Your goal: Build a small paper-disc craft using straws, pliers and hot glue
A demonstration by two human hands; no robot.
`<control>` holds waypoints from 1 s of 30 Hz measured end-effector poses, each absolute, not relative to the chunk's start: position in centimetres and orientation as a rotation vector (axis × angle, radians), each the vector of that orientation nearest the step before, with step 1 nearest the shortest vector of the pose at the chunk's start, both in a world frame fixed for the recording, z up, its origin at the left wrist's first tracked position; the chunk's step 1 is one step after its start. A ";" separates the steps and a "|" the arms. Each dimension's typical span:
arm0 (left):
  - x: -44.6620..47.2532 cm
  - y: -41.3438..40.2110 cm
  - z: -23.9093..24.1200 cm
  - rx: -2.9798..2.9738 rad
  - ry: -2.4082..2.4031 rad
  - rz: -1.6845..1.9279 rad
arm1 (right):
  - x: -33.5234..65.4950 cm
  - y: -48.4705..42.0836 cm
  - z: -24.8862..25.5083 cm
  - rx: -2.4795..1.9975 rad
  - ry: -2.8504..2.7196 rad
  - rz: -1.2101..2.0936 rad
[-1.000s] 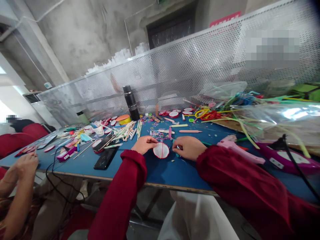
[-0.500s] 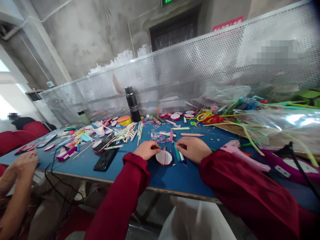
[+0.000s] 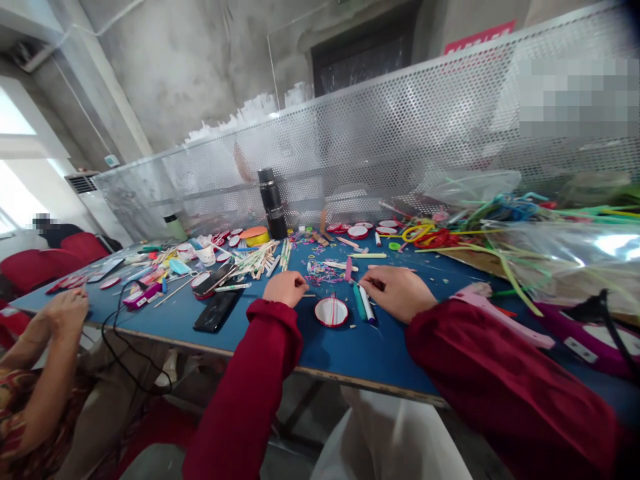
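Note:
My left hand (image 3: 285,289) is closed in a pinch left of a small round white dish with a red rim (image 3: 331,321). A short thin tan stick (image 3: 311,295) pokes out from its fingertips. Pinkish strands cross the dish, which lies on the table near its front edge. My right hand (image 3: 397,293) is on the dish's other side, its fingers curled together; what they hold, if anything, is hidden. Between that hand and the dish lie a teal marker (image 3: 359,303) and a white marker (image 3: 367,305). Behind the dish is a pile of small coloured loops (image 3: 325,272).
A black phone (image 3: 217,310), a bundle of paper-like sticks (image 3: 257,261) and a black bottle (image 3: 271,203) stand or lie left. On the right are a pink tool (image 3: 500,317), a purple device (image 3: 575,340) and plastic bags. Another person's hands (image 3: 65,310) are at far left.
My left hand has moved left, away from the dish's rim, and the thin stick now shows at its fingertips. My right hand stays almost in place. The view has shifted slightly.

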State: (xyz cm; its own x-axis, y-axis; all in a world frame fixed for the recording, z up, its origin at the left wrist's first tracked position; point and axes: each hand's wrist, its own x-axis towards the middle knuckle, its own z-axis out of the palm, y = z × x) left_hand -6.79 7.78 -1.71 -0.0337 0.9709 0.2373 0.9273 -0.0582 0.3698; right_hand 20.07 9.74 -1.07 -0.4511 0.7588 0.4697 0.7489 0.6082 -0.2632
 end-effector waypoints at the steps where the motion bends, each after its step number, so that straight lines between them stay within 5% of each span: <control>1: -6.9 7.7 -1.7 2.108 2.094 0.648 | 20.1 9.7 -1.0 -1.184 -2.286 0.025; 11: -6.8 8.1 -2.5 2.192 2.082 0.484 | 20.1 9.5 -0.8 -1.197 -2.288 0.072; 30: -5.6 8.3 -2.3 2.196 1.884 0.881 | 19.9 9.3 -0.6 -1.185 -2.306 0.062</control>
